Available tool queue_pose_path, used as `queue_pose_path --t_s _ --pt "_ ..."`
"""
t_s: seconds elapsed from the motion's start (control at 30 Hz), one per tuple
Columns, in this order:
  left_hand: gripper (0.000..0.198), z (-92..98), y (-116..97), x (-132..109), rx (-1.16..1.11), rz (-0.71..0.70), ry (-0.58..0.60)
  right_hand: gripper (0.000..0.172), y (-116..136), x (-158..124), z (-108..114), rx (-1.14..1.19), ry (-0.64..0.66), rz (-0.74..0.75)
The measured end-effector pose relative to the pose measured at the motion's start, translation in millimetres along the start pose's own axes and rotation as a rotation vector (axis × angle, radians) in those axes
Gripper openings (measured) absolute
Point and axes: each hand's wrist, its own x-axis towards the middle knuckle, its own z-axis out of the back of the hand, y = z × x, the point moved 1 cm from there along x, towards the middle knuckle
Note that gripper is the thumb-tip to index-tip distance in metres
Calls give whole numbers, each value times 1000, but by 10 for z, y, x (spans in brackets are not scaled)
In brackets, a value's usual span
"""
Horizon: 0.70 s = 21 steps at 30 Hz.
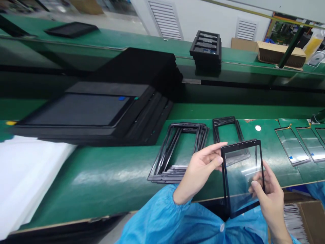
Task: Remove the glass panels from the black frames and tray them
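Green-topped counter (pixel 101 179), factory room. Your left hand (pixel 201 167) pinches the left edge of a black-bordered glass panel (pixel 243 166), fingers loosely spread; your right hand (pixel 270 200) curls around its lower right edge. The panel is raised and tilted above the counter's front edge; the edge grip probably keeps the glass face clear. Just behind lies a black frame (pixel 225 130), with stacked black frames (pixel 177 152) to its left and bare glass panels (pixel 291 145) in a row toward the right end. Beyond, a stack of black trays (pixel 205 44) holds dark parts, too small to name. A cardboard box (pixel 302 217) below the front right corner holds pale strips.
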Motion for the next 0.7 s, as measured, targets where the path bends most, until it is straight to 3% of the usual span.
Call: queue_pose_path --t_s 0.5,0.7 --pt "58 22 53 14 -34 40 51 69 -93 16 45 -6 67 14" --pt "56 25 85 5 -30 0 -2 72 -42 -30 10 -34 32 7"
